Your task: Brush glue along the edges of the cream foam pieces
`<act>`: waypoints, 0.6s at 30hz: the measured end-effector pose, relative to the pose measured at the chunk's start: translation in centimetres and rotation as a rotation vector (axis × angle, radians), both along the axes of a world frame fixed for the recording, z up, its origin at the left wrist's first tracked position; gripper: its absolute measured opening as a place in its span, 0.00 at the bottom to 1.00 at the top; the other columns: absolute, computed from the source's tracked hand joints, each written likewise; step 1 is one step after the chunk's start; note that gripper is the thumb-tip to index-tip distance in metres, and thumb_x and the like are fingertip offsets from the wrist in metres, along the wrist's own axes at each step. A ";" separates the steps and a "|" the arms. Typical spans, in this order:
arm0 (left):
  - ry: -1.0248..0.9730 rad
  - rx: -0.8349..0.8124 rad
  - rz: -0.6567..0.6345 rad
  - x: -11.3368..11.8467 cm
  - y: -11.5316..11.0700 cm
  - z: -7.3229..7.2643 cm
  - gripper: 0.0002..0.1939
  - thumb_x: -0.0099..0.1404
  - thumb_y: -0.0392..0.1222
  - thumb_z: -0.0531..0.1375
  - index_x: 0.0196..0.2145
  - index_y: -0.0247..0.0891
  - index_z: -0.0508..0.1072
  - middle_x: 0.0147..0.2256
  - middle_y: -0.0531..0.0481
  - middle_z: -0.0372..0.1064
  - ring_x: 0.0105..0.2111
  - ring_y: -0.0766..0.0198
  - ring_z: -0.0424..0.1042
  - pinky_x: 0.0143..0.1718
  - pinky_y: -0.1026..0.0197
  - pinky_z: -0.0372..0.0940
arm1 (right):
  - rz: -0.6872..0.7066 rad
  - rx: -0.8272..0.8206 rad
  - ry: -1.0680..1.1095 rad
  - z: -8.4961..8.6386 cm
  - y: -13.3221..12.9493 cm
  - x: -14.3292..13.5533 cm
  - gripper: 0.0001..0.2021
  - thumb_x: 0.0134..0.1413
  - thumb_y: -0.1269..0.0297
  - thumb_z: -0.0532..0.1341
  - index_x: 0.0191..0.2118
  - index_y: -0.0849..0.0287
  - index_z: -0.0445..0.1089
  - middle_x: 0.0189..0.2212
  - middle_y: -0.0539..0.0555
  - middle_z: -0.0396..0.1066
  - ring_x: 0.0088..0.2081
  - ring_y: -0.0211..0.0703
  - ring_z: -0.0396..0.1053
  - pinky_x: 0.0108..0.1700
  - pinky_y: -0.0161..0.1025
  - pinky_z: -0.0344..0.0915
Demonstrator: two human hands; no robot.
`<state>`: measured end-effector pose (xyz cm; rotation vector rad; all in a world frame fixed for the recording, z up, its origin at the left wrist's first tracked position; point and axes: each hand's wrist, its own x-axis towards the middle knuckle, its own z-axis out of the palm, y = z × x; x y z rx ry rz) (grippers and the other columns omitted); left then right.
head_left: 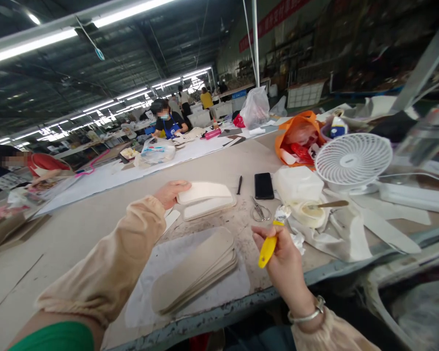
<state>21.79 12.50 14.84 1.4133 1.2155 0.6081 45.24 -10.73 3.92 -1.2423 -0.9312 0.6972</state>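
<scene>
My left hand (172,194) is closed on the left end of a cream, gently curved flat piece (205,192). That piece sits over a small stack of similar cream pieces (208,207). A yellow-handled brush (268,251) is in my right hand (283,258), its whitish head pointing away from me. Between my arms, a fanned stack of longer beige round-ended pieces (193,273) lies on a white sheet (141,297). Scissors (259,210) lie just beyond my right hand. Right of them stands a cream-crusted tub (314,214) with a wooden-handled tool (332,204) across it.
A phone (264,185) and a black pen-like stick (239,185) lie beyond the stacks. To the right are a white plastic container (299,184), a white fan (353,158), an orange bag (300,139) and fabric scraps (351,234). Other people work at tables farther back.
</scene>
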 end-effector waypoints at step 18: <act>0.723 0.194 0.022 -4.9 6.3 -12.3 0.19 0.44 0.56 0.67 0.27 0.37 0.75 0.27 0.47 0.73 0.36 0.50 0.73 0.34 0.58 0.64 | 0.001 -0.075 -0.342 -1.0 -0.5 0.1 0.09 0.58 0.56 0.61 0.35 0.50 0.59 0.40 0.54 0.78 0.39 0.48 0.78 0.39 0.41 0.75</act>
